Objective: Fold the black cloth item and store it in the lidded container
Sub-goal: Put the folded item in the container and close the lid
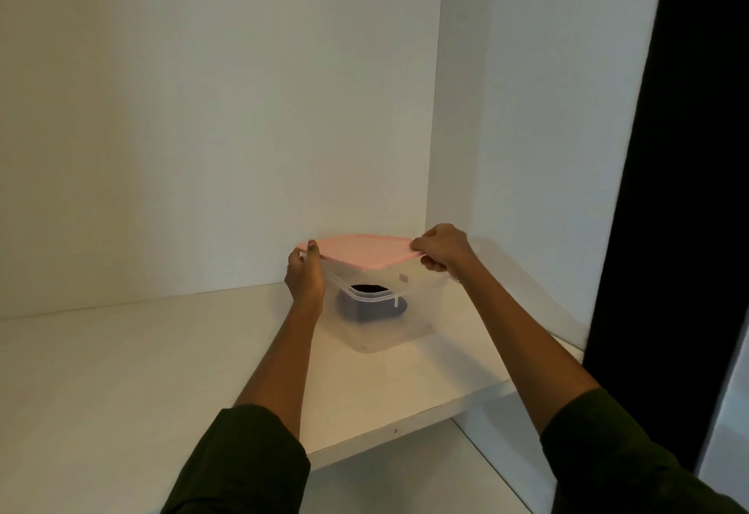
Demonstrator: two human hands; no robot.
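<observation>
Hands, left hand (304,275) and right hand (441,248), grip pink lid (358,251) atop clear container (399,311) holding black cloth (367,303).

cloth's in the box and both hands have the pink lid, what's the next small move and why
Probably press the pink lid down onto the clear container: both hands grip its edges, and the black cloth already lies inside.

dim, even indoor light | soft shadows on shelf (121,371) | slightly soft focus | wide-angle edge bending

Both forearms are bare, with dark olive-green sleeves (243,461) pushed up near the elbows.
</observation>
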